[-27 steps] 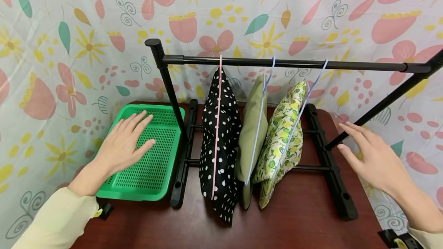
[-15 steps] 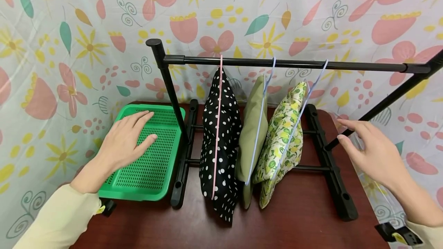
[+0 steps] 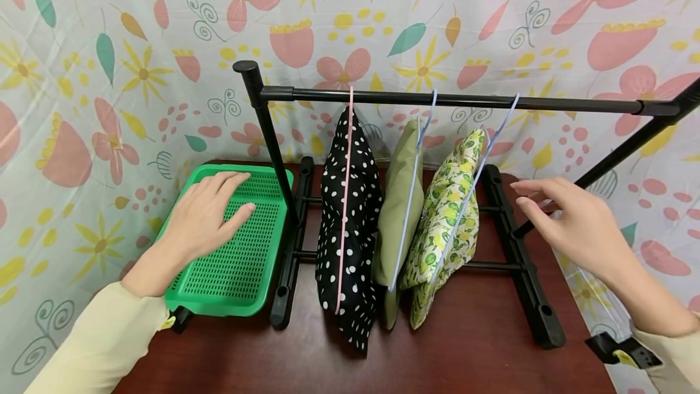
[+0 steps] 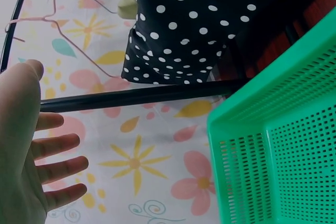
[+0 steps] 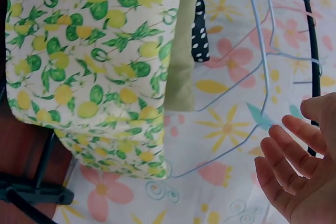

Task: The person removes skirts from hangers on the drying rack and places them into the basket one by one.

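Observation:
Over the green plastic basket (image 3: 219,307) my left hand (image 3: 202,217) hovers with fingers extended, holding nothing. My right hand (image 3: 574,224) is in the air near the rack's right post, fingers loosely bent and nothing in them. Between the hands, a black cloth with white dots (image 3: 348,230) hangs on a pink hanger (image 3: 344,211). Beside it an olive green cloth (image 3: 398,205) hangs on a blue hanger (image 3: 407,205). Rightmost is a lemon-print cloth (image 3: 443,217) on another blue hanger (image 3: 465,199); the right wrist view shows its broad side (image 5: 89,51).
A black rack (image 3: 470,100) carries the hangers on its top bar, its feet (image 3: 527,266) standing on a dark red-brown table (image 3: 437,360). Its left post (image 3: 270,145) rises beside the basket. A flower-print curtain (image 3: 164,29) hangs behind and along the sides.
My right hand has moved left, toward the lemon-print cloth, and its fingers have bent a little. The left hand has drifted slightly right over the basket. The hanging cloths keep their places.

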Demonstrator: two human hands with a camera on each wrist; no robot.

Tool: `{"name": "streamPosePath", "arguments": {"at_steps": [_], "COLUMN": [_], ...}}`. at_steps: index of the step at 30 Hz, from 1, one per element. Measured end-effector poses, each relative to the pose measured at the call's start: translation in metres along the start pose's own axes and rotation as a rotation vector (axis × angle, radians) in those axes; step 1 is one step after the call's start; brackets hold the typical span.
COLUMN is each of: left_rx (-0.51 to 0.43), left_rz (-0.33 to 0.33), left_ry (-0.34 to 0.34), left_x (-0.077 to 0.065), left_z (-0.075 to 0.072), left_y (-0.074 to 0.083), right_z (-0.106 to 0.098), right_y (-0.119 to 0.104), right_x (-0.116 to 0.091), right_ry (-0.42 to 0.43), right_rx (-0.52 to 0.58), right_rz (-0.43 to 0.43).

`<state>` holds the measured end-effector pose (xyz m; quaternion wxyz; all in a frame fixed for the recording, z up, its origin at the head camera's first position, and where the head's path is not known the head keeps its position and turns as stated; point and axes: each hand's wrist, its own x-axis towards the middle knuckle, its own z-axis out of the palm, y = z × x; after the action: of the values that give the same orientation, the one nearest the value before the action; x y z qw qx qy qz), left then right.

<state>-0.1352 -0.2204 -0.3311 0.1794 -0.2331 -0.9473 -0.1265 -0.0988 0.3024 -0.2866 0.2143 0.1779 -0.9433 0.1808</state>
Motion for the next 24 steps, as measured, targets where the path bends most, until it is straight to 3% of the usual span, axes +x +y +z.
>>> {"name": "streamPosePath", "arguments": {"at_steps": [8,24], "left_rx": [-0.025,-0.046], "left_rz": [-0.005,0.007], "left_ry": [-0.010,-0.021], "left_x": [0.007,0.015], "left_z": [0.003,0.008], "left_y": [0.006,0.012], "right_z": [0.002,0.021], "right_y": [-0.017,-0.054], "right_x": [0.021,0.054], "right_ry": [0.028,-0.026], "right_rx": [0.022,0.088], "right_rz": [-0.042,-0.102]}}
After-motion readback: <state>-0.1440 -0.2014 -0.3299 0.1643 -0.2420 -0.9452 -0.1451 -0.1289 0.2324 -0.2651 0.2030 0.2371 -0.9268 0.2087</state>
